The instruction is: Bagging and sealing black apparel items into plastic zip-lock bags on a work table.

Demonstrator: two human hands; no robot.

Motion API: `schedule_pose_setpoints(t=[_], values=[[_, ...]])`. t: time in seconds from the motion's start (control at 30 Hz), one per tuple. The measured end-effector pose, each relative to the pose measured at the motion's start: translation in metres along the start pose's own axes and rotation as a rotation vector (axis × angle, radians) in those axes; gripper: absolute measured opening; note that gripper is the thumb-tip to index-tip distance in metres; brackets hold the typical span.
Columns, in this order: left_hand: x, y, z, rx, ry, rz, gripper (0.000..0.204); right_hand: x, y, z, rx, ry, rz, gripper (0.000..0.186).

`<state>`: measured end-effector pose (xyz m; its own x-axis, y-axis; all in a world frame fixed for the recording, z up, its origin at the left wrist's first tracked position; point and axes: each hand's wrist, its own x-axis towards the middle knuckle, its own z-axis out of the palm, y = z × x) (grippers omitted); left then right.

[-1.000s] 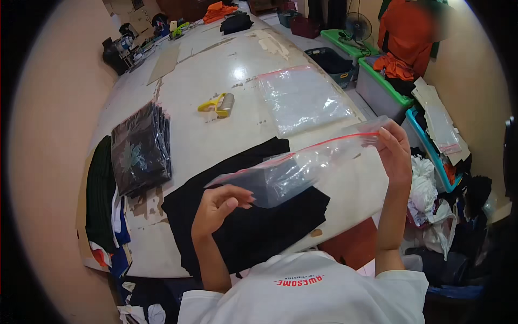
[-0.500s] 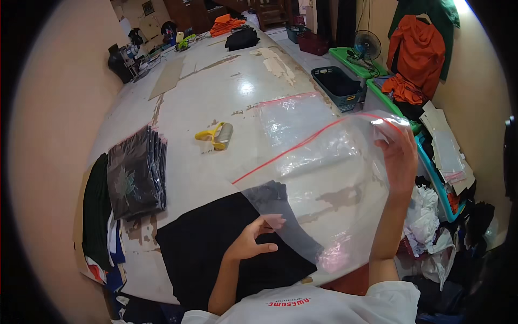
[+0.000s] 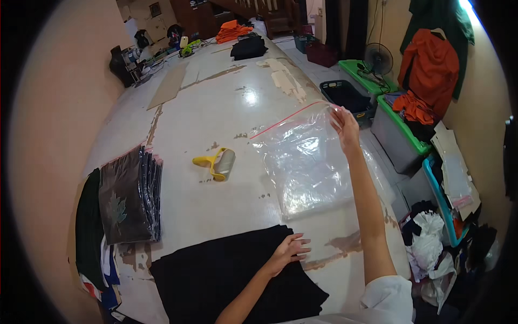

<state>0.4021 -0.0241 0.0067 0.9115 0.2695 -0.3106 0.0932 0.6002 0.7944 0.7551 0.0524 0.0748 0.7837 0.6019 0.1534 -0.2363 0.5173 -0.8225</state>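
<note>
My right hand [image 3: 346, 128] is stretched out over the table, its fingertips closed at the top corner of a clear plastic bag [image 3: 305, 162] with a red strip along its far edge. The bag lies mostly flat. Nearer to me is a folded black cloth garment [image 3: 216, 270]. Over its right part hovers my left hand [image 3: 287, 255], fingers apart and holding nothing. A lint roller with a yellow handle [image 3: 216, 163] rests left of the bag. At the left edge sits a stack of black garments in clear bags [image 3: 127, 200], the top one bearing a leaf print.
Folded dark green cloth [image 3: 89, 232] lies left of the stack. Black [image 3: 249, 48] and orange [image 3: 233, 31] cloth piles are at the table's far end. Along the right side stand a dark basket [image 3: 345, 96], green-lidded bins [image 3: 396, 135], a fan [image 3: 379, 58] and white plastic bags [image 3: 428, 237].
My right hand has carried the raised plastic bag away from the black garment and lowered it farther up the table. My left hand has shifted slightly right, still open. The view has tilted.
</note>
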Motion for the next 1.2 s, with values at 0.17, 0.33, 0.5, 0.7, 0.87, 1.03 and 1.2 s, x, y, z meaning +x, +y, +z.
schedule_pose_setpoints(t=[0.17, 0.33, 0.5, 0.7, 0.87, 1.03, 1.2], values=[[0.038, 0.010, -0.013, -0.005, 0.232, -0.014, 0.036, 0.055, 0.072, -0.014, -0.073, 0.144, 0.106, 0.028], [0.058, 0.017, -0.025, 0.004, 0.305, 0.065, 0.029, 0.095, 0.104, -0.028, -0.149, 0.195, 0.090, 0.025], [0.073, 0.024, -0.038, 0.074, 0.376, 0.140, 0.027, 0.112, 0.127, -0.035, -0.238, 0.215, 0.136, 0.035], [0.080, 0.030, -0.044, 0.054, 0.398, 0.143, 0.027, 0.101, 0.118, -0.048, -0.380, 0.150, 0.197, 0.037], [0.069, 0.034, -0.043, 0.146, 0.438, 0.194, 0.027, 0.057, 0.069, -0.052, -0.761, -0.030, -0.044, 0.021], [0.074, 0.031, -0.043, 0.208, 0.475, 0.243, 0.028, -0.009, 0.027, -0.108, -1.352, -0.056, -0.413, 0.016], [0.090, 0.038, -0.052, 0.338, 0.520, 0.310, 0.025, -0.075, 0.013, -0.133, -1.599, 0.203, -0.233, 0.029]])
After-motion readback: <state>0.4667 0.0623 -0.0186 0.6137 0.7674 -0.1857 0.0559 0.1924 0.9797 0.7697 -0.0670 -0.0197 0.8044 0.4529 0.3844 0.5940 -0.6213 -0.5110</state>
